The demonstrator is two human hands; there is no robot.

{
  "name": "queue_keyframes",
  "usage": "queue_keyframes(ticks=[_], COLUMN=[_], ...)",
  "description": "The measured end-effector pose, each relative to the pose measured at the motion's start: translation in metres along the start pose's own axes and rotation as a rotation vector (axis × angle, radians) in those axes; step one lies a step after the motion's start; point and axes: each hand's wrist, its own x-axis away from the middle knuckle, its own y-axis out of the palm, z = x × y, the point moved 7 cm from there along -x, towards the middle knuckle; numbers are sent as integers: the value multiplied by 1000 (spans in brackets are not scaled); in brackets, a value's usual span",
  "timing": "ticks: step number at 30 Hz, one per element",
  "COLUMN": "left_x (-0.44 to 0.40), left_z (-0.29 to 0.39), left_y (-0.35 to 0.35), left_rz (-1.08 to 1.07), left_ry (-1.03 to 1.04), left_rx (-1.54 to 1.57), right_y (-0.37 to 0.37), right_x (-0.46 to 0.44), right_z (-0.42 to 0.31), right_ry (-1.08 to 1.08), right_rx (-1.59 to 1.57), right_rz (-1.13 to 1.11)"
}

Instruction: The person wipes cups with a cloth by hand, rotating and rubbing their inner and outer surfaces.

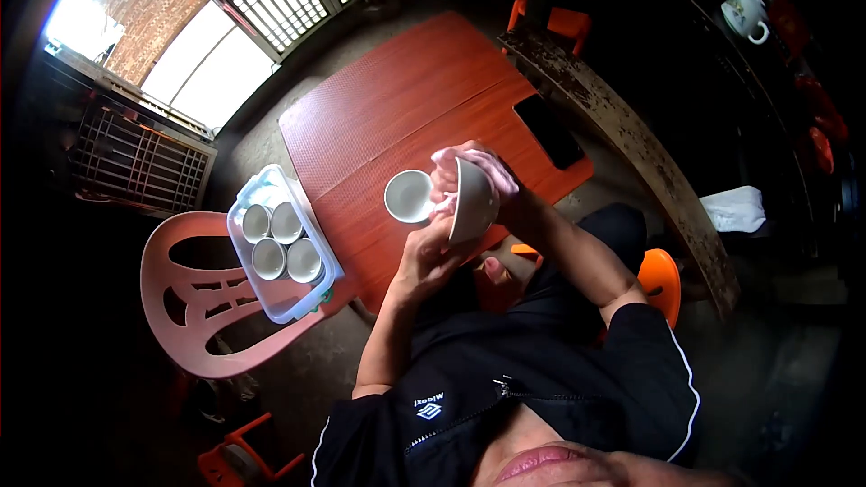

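Note:
My left hand (pixel 428 257) is closed around the lower side of a white bowl (pixel 477 203), which is held tilted on its side above the table edge. My right hand (pixel 471 149) grips a pink cloth (pixel 492 169) and presses it against the bowl's rim and side; part of that hand is hidden behind the bowl and cloth. Just left of the hands, a second white bowl (pixel 409 197) stands upright on the reddish-brown table (pixel 379 117).
Several white cups (pixel 269 259) sit in a clear plastic bin (pixel 287 308) on a pink plastic chair (pixel 171 343). A black phone (pixel 548 131) lies at the table's right edge. Beyond it are a worn wooden beam (pixel 622 117), a white cloth (pixel 733 209) and a white teapot (pixel 744 13).

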Motion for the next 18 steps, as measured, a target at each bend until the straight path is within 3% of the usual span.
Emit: queue_keyframes(ticks=[1, 4, 5, 6, 8, 9, 12, 13, 14, 16, 18], left_x=[-3, -13, -14, -13, -13, -11, -10, -9, -8, -11, -10], left_z=[-1, -23, -26, -27, -25, -30, -13, -14, -14, -21, -29], left_y=[0, -6, -8, -8, -4, -5, 0, -2, -3, -2, -3], left_rz=[-19, -109, -111, -114, -39, -26, -21, 11, 42, 36, -78], left_ry=[-21, -145, -274, -401, -321, -281, -296, -266, -237, -284, -372], left_rx=[11, 26, 76, 127, 264, 260, 354, 378, 403, 470, 513], right_y=[-17, 30, 26, 46, 80, 80, 37, 35, 33, 29, 51], right_x=[7, -2, -11, -18, -21, -19, -19, -8, -10, -9, -18], right_z=[15, -76, -84, -86, -118, -122, -84, -98, -80, -85, -88], right_ry=[-170, -590, -437, -440, -175, -253, -297, -541, -321, -241, -215], right_rx=[460, 1145, 701, 799, 1306, 1286, 724, 815, 649, 860, 941], right_rz=[57, 7, 86, -61, -75, -31, -186, -128, -122, 21, -262])
